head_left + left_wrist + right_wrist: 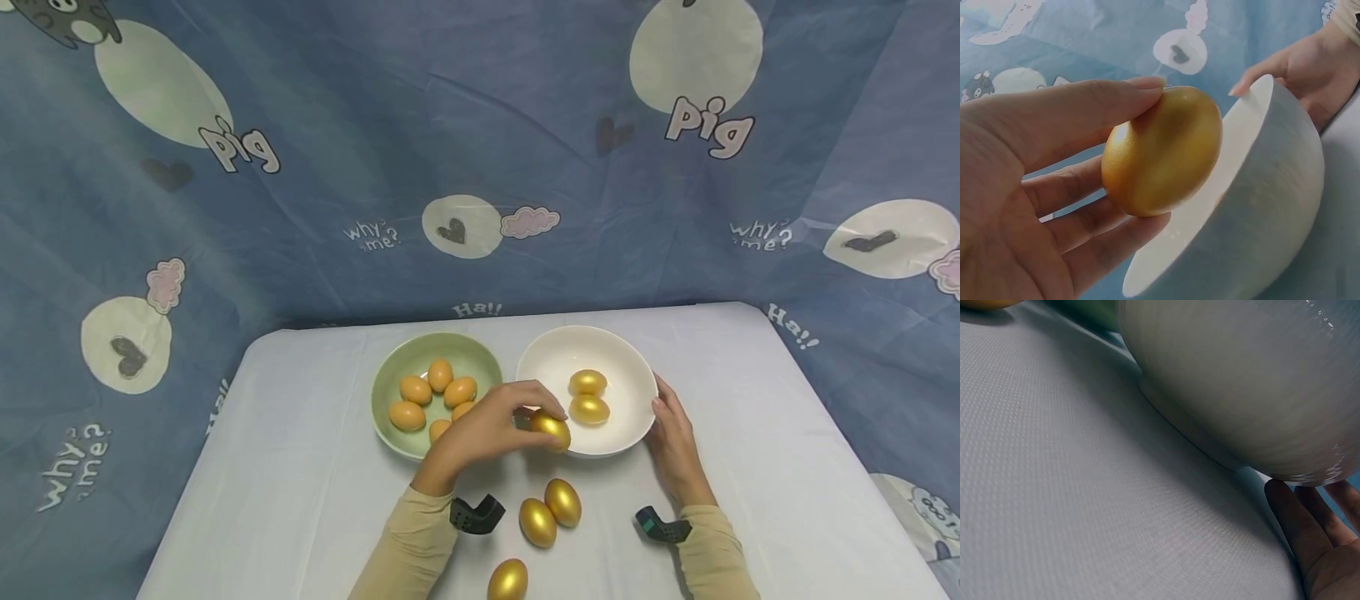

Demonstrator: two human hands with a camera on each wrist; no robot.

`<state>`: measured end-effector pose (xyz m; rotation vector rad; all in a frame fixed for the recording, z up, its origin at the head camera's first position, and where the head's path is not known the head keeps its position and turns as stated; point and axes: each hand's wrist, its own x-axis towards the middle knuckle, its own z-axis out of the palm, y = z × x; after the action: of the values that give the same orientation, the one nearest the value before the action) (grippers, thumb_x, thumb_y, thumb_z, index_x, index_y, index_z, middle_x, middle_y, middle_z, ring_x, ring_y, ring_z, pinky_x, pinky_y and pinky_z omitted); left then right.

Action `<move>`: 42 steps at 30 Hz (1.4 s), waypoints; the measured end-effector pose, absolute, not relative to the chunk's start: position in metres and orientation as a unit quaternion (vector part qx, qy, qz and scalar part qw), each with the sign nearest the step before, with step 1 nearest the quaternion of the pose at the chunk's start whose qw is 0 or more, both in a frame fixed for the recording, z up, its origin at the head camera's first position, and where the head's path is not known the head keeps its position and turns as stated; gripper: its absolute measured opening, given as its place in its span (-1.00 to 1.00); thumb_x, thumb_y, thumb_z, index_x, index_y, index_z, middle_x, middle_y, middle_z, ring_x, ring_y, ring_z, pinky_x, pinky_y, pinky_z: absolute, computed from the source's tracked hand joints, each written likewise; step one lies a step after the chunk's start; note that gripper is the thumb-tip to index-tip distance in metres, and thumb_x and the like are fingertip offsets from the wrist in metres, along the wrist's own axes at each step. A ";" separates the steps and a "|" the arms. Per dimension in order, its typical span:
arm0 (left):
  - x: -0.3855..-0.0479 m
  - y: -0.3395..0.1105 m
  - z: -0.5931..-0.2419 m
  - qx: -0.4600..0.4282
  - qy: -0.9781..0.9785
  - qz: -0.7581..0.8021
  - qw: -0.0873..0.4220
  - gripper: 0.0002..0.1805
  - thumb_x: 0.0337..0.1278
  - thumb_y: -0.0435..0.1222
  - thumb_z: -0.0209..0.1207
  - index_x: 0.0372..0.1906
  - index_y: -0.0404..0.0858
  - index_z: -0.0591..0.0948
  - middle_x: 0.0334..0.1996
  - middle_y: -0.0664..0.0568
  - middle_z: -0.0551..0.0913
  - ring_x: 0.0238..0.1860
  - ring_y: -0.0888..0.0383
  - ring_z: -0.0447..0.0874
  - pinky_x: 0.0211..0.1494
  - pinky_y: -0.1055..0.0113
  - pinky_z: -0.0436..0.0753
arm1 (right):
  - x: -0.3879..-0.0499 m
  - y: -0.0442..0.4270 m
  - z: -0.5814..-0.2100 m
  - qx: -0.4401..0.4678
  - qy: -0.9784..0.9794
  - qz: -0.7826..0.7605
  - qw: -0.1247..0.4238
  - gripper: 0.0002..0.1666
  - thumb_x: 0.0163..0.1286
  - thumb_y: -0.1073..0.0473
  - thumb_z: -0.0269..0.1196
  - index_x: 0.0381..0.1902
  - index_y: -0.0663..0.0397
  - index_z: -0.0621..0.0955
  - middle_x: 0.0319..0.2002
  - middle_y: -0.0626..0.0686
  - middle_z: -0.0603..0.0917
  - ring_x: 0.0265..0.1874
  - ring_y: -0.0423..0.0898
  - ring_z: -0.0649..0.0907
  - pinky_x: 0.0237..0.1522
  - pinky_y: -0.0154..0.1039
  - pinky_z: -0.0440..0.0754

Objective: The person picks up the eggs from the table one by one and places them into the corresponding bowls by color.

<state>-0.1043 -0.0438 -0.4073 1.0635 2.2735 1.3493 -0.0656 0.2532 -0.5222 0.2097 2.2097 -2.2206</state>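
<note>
My left hand (pixel 487 422) pinches a golden egg (pixel 1163 153) between thumb and fingers, just over the near-left rim of the white bowl (pixel 540 358). Two golden eggs (pixel 588 408) lie inside that bowl. At its right side my right hand (pixel 675 442) grips the bowl, thumb at the rim and fingers (pixel 1297 519) against the outer wall. To the left, partly behind my left hand, a green bowl (pixel 382 400) holds several orange-brown eggs (pixel 407 416).
On the white-covered table (pixel 247 500), two golden eggs (pixel 537 522) lie side by side in front of the white bowl. Another golden egg (pixel 508 579) is nearer the front. A printed blue cloth (pixel 420 133) hangs behind the table.
</note>
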 end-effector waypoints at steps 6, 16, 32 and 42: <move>-0.119 -0.028 -0.403 0.370 0.790 0.467 0.147 -0.67 0.07 -0.27 0.52 -0.02 -0.18 0.78 -0.07 0.12 0.77 0.06 0.26 0.67 0.22 0.44 0.70 | -0.065 0.254 -0.523 0.065 0.703 -0.708 -0.002 -0.32 0.70 -0.19 -0.16 0.66 -0.27 0.12 0.68 -0.04 0.10 0.64 0.11 0.20 0.31 -0.61 0.45; -0.144 -0.006 -0.403 0.357 0.790 0.475 0.150 -0.68 0.09 -0.27 0.51 -0.03 -0.20 0.78 -0.06 0.09 0.77 0.06 0.24 0.65 0.18 0.43 0.71 | -0.064 0.251 -0.521 0.076 0.714 -0.696 -0.001 -0.30 0.67 -0.25 -0.17 0.66 -0.30 0.10 0.68 -0.06 0.09 0.64 0.15 0.19 0.33 -0.58 0.45; -0.175 0.022 -0.412 0.299 0.845 0.425 0.127 -0.66 0.11 -0.24 0.51 -0.01 -0.26 0.78 -0.05 0.01 0.80 0.06 0.14 0.70 0.18 0.43 0.67 | -0.065 0.252 -0.523 0.072 0.712 -0.698 0.001 -0.30 0.68 -0.25 -0.18 0.67 -0.30 0.09 0.68 -0.04 0.09 0.63 0.17 0.22 0.30 -0.60 0.47; -0.190 0.041 -0.417 0.264 0.873 0.391 0.123 -0.66 0.10 -0.23 0.50 -0.01 -0.22 0.80 -0.10 0.07 0.79 -0.02 0.18 0.64 0.17 0.39 0.61 | -0.063 0.252 -0.522 0.072 0.703 -0.707 0.002 -0.30 0.69 -0.23 -0.17 0.67 -0.26 0.10 0.68 -0.02 0.10 0.62 0.17 0.22 0.29 -0.58 0.48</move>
<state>-0.1902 0.0410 -0.4171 0.7713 2.5481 1.1396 -0.0635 0.2515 -0.5216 0.2264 2.2064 -2.2198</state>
